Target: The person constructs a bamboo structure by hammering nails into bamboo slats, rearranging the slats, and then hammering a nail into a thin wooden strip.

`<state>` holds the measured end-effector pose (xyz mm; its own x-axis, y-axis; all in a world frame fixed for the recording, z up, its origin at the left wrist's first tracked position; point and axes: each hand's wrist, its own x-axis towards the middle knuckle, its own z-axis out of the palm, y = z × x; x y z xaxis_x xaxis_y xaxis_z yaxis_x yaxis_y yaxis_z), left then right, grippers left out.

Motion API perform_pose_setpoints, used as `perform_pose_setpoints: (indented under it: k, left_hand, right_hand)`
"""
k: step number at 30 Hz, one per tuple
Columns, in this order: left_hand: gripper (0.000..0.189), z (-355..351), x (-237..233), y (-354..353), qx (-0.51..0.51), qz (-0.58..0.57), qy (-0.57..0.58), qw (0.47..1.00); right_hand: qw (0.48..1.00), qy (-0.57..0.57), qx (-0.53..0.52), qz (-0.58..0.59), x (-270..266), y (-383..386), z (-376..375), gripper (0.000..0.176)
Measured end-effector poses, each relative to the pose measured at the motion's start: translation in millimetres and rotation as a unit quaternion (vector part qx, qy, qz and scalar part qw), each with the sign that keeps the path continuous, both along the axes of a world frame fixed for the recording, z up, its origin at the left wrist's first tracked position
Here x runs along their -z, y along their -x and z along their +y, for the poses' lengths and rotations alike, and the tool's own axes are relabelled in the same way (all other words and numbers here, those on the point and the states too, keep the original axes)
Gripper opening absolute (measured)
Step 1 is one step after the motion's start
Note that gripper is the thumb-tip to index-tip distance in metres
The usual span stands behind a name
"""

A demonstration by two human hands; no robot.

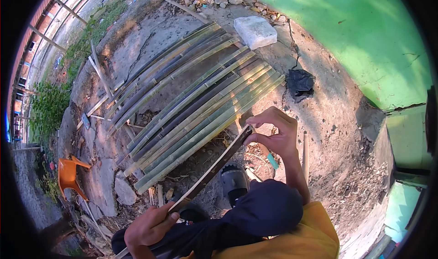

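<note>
I hold a long thin bamboo strip (210, 172) with both hands, slanting from lower left to upper right. My left hand (148, 227) grips its lower end near my dark-trousered knee (267, 209). My right hand (273, 133) pinches the upper end between thumb and fingers, just at the near edge of a row of split bamboo slats (196, 99) lying side by side on the ground. My sandalled foot (233, 181) rests under the strip.
A pale concrete block (255, 31) sits beyond the slats, and a black plastic bag (299, 83) lies to their right. A green wall (365, 31) rises at the right. An orange plastic chair (68, 177) lies at the left. A small teal object (273, 161) lies below my right hand.
</note>
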<state>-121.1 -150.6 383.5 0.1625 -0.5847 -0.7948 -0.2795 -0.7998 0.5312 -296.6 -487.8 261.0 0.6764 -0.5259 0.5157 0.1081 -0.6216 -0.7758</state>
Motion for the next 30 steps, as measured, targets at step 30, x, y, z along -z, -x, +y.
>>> perform_pose_setpoints:
  k: [30]
  left_hand:
    - [0.025,-19.0,-18.3,22.2,0.012,-0.118,0.036,0.992]
  right_hand:
    - [0.998,-0.003,0.059,0.014,-16.6,3.2,15.1,0.019]
